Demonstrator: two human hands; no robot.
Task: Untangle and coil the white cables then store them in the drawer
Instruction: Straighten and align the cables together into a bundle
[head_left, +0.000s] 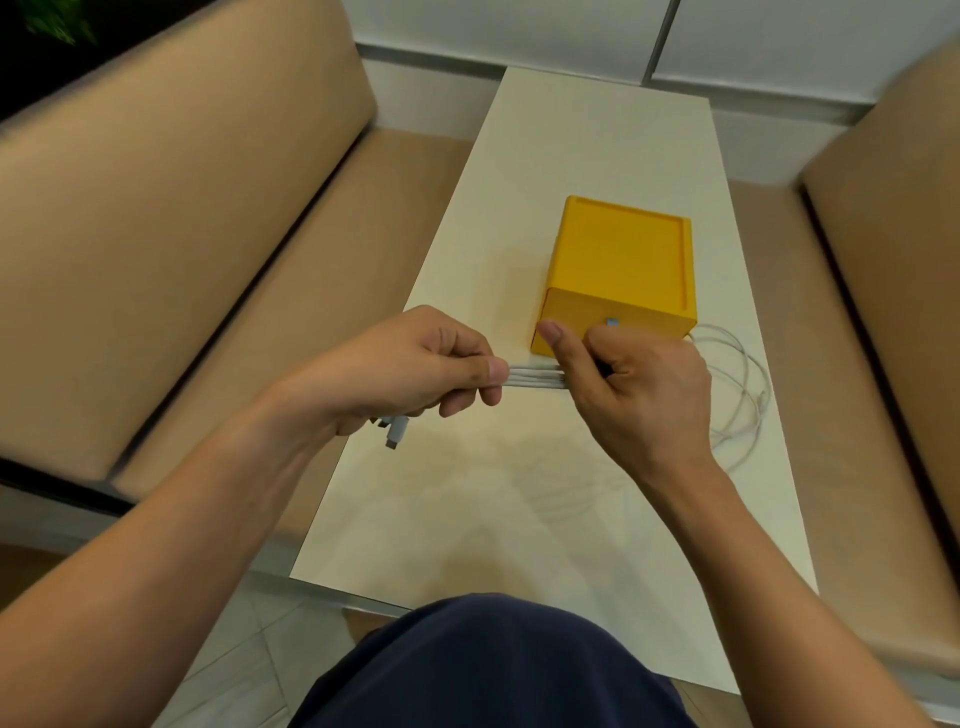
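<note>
Our left hand (410, 364) pinches the bundled white cables (535, 376) between thumb and curled fingers; our right hand (644, 384) grips them too, thumb raised, above the table (519, 519), near the yellow drawer (621, 265); loose loops trail right

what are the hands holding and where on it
The white cables: the left hand pinches the bundled strands near their connector ends, the right hand grips the same bundle just beside it.

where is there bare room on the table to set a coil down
Bare: the near end of the table and its far end beyond the yellow drawer box. Crowded: right of the box, where loose white cable loops lie.
</note>
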